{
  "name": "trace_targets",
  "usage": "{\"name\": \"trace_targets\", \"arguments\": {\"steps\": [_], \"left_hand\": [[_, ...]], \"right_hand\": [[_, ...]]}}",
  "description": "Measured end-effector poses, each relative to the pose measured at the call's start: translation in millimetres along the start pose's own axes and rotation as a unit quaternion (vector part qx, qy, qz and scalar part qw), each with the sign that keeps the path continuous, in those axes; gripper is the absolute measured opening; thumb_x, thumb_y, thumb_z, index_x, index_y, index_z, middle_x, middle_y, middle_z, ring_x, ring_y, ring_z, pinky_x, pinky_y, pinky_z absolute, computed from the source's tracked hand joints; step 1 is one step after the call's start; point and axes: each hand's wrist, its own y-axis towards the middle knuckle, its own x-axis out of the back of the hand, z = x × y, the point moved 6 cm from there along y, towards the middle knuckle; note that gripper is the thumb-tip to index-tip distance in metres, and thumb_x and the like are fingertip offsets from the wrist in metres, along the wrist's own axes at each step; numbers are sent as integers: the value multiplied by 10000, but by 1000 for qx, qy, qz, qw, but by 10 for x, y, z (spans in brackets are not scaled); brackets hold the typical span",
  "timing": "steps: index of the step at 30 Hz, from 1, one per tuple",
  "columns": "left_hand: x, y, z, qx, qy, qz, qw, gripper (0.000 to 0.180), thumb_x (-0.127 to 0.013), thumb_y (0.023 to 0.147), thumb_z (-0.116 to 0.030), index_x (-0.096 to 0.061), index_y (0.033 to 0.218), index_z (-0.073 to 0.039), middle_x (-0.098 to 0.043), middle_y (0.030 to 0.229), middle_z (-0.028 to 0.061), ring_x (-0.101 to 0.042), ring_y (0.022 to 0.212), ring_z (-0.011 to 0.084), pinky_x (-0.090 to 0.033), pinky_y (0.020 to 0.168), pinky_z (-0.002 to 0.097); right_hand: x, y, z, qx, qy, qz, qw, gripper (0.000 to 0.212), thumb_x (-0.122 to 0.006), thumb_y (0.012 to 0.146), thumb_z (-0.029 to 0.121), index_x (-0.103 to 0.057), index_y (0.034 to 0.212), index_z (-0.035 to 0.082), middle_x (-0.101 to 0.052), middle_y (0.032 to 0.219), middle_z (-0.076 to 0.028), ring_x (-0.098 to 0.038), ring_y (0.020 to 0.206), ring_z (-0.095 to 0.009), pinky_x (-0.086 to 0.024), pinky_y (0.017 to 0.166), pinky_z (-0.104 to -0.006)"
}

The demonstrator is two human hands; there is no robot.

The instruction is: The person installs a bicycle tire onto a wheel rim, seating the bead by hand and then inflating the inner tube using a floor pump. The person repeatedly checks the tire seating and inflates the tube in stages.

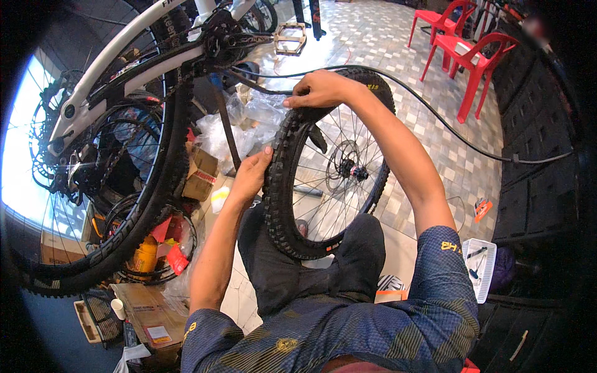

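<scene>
A bicycle wheel with a knobby black tyre stands upright between my knees. Its spokes and brake disc show inside the rim. My left hand grips the tyre's left side, thumb on the tread and the other fingers partly hidden. At the top, my right hand is curled over the tyre, its fingertips bent down on the far left. A short dark piece hangs inside the rim below my right hand; I cannot tell what it is.
At the left a white bicycle frame with a large rear wheel is raised. Cardboard boxes and clear plastic lie beneath. A black hose crosses behind my wheel. Red chairs and a white basket are on the right.
</scene>
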Motion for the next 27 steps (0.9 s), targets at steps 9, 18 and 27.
{"name": "trace_targets", "arguments": {"steps": [9,18,27], "left_hand": [[-322,147,-359,39,-67,39,996,570,-532,1043,-487,-700,1101,55,-693,921,27,-584,774,82,-479,721,253],[-324,154,-483,115,-68,82,988,471,-636,1000,-425,-703,1049,38,-703,827,30,-599,652,94,-473,608,264],[-255,459,-11,138,-129,117,975,365,-720,942,-419,-668,888,-62,-645,757,-8,-557,592,87,-423,539,255]], "right_hand": [[82,49,204,-25,-45,298,953,813,-666,787,777,-774,1055,16,-750,983,-118,-675,902,-249,-517,832,-392],[-8,59,345,-7,-106,341,934,766,-680,819,721,-752,1094,10,-736,1024,-141,-663,959,-257,-502,859,-415],[-212,241,473,42,-140,435,888,536,-772,818,586,-725,913,61,-670,860,-61,-582,839,-204,-458,754,-393]]}}
